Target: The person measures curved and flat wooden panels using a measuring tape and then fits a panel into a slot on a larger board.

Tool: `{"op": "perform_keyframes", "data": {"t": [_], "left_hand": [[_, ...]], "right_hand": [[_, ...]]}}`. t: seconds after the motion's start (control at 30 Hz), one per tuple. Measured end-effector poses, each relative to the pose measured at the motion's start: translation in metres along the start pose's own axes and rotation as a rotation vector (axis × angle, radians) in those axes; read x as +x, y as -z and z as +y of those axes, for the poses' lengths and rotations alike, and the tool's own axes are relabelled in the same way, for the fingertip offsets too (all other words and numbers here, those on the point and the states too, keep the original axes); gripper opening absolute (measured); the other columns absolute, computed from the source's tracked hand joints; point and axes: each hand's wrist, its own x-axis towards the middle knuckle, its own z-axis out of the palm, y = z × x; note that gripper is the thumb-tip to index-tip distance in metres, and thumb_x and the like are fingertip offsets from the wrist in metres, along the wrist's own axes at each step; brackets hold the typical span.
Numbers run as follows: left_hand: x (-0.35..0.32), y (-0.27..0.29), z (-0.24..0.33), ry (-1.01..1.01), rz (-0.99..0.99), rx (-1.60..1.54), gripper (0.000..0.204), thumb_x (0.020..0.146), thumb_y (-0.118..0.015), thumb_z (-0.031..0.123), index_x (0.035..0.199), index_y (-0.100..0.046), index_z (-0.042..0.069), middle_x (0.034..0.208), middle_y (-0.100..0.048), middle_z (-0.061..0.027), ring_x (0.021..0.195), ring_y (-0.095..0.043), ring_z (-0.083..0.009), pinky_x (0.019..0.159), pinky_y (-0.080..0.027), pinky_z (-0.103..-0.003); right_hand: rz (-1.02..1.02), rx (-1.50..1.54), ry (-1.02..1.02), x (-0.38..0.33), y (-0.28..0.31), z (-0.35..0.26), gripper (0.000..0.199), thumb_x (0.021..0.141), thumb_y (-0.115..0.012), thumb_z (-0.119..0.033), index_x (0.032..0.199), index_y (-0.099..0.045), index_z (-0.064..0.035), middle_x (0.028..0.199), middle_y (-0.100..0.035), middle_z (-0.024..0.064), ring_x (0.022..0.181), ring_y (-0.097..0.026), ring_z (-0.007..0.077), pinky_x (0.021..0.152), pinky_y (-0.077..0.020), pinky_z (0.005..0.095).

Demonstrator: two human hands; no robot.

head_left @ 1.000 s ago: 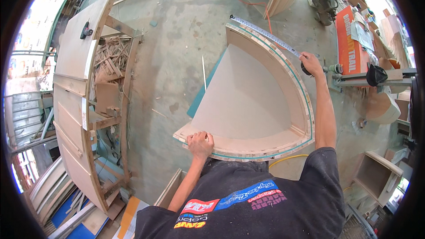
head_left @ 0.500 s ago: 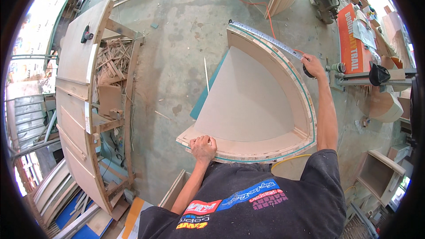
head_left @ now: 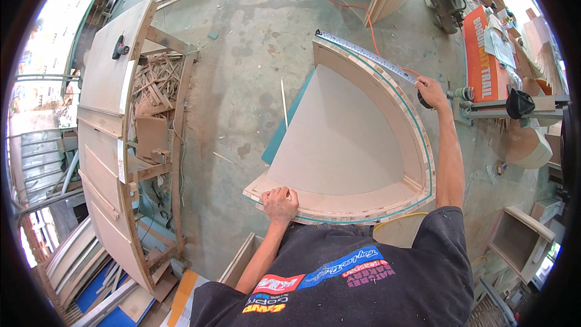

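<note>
In front of me stands a large curved wooden box frame (head_left: 384,100) with a rounded triangular outline and a green line along its layered rim. Inside it shows a smooth pale panel (head_left: 339,139). My left hand (head_left: 280,204) is closed over the near left edge of the frame, fingers curled on the rim. At the far right side, my right hand (head_left: 431,92) grips the dark case of a tape measure (head_left: 425,100). Its pale blade (head_left: 363,54) stretches out over the frame's outer side to the far corner, where the hooked end lies.
On the left runs a long workbench (head_left: 106,79) with a cordless drill (head_left: 120,47) on top and wood offcuts (head_left: 156,85) beneath. An orange hose (head_left: 373,33) trails on the floor beyond the frame. An air compressor (head_left: 446,7) and an orange-red board (head_left: 482,54) stand at the far right.
The tape blade's far end has shifted slightly down and right in the view, along with the whole scene. Both hands keep their hold.
</note>
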Motion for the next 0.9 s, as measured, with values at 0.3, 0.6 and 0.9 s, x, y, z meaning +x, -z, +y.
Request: {"op": "perform_keyframes", "data": {"t": [0.3,0.6,0.9], "left_hand": [[-0.001,-0.002,0.0,-0.01,0.001,-0.003,0.02,0.086,-0.063,0.021,0.07,-0.065,0.008,0.073,-0.069,-0.0089,0.072,-0.064,-0.0253,0.081,-0.041,-0.041],[0.0,0.002,0.003,-0.026,0.034,-0.002,0.019,0.085,-0.064,0.019,0.07,-0.066,0.009,0.073,-0.071,-0.009,0.069,-0.066,-0.0246,0.08,-0.042,-0.04],[0.0,0.002,0.002,-0.008,0.034,-0.009,0.018,0.085,-0.064,0.019,0.07,-0.066,0.009,0.073,-0.071,-0.0088,0.071,-0.066,-0.0246,0.081,-0.043,-0.041]], "right_hand": [[-0.048,0.038,-0.039,0.011,-0.005,0.015,0.026,0.09,-0.06,-0.032,0.097,-0.067,-0.0081,0.083,-0.066,0.0161,0.08,-0.063,0.0318,0.075,-0.0487,0.0434],[0.081,0.009,0.048,0.001,-0.004,0.003,0.026,0.091,-0.059,-0.027,0.094,-0.065,-0.002,0.079,-0.062,0.0191,0.076,-0.061,0.0325,0.075,-0.0478,0.0412],[0.123,-0.104,-0.024,-0.012,-0.005,-0.01,0.03,0.093,-0.055,-0.039,0.105,-0.068,-0.0144,0.099,-0.071,0.0182,0.098,-0.066,0.0419,0.084,-0.0501,0.0502]]}}
